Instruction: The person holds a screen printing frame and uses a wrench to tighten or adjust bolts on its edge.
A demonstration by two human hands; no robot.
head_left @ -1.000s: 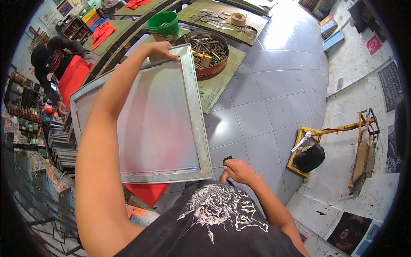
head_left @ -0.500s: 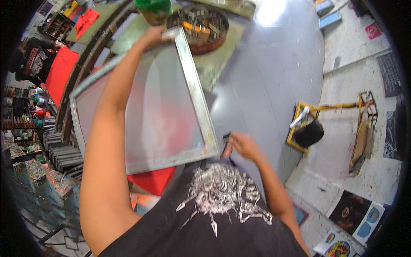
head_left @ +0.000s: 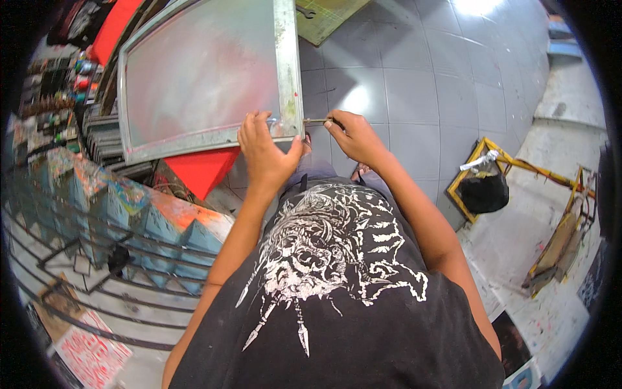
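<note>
A silk-screen frame [head_left: 290, 71] with pale metal sides and a misty, pink-tinged mesh [head_left: 201, 71] lies in front of me, to the left. My left hand [head_left: 264, 149] grips its near right corner, fingers over the near side and thumb toward the outer edge. Just right of that corner, my right hand [head_left: 353, 136] pinches a thin metal rod [head_left: 316, 120] between thumb and fingertips. The rod points level at the frame's right side, and its tip meets or nearly meets the metal. Its exact kind is too small to tell. Red cloth [head_left: 202, 170] shows beneath the frame's near side.
A wrench [head_left: 306, 11] lies on a greenish board [head_left: 330, 19] beyond the frame. At right, a yellow metal stand [head_left: 476, 155] carries a black pad [head_left: 486, 193]. Dark curved rails [head_left: 129, 295] and blue pointed panels [head_left: 155, 236] are at lower left. Grey floor tiles [head_left: 414, 97] stretch ahead.
My left hand has come from the frame's far edge to its near right corner. My right hand has moved from near my lap up to the frame's right side with the rod. The view has shifted.
</note>
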